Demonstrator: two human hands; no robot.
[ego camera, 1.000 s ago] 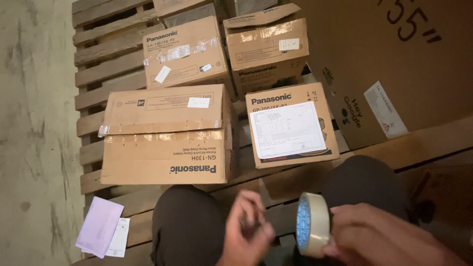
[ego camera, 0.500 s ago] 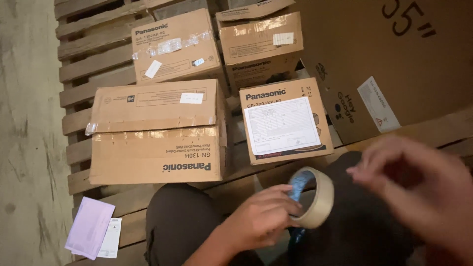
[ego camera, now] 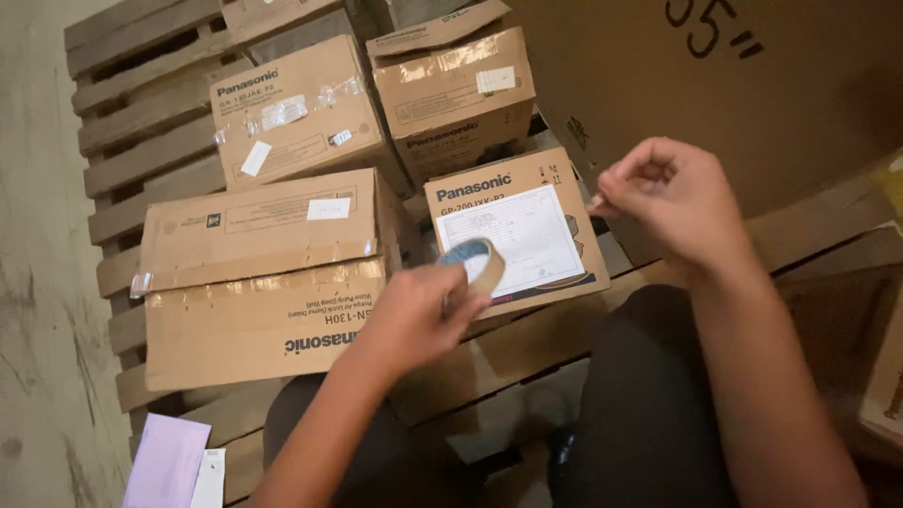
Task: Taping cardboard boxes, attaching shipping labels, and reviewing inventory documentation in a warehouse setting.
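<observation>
My left hand grips a roll of clear packing tape with a blue core, held just over the small cardboard box that has a white paper sheet on top. My right hand is raised to the right of that box, thumb and fingers pinched on the pulled-out end of the tape. The strip itself between roll and fingers is hard to make out. My dark-trousered knees are below.
Several cardboard boxes lie on a wooden pallet: a wide one at left, two more behind. A very large carton stands at right. A lilac paper lies on the concrete floor.
The roll passed from my right hand to my left, which lifted it toward the small box. My right hand rose up and right, pinching the tape end.
</observation>
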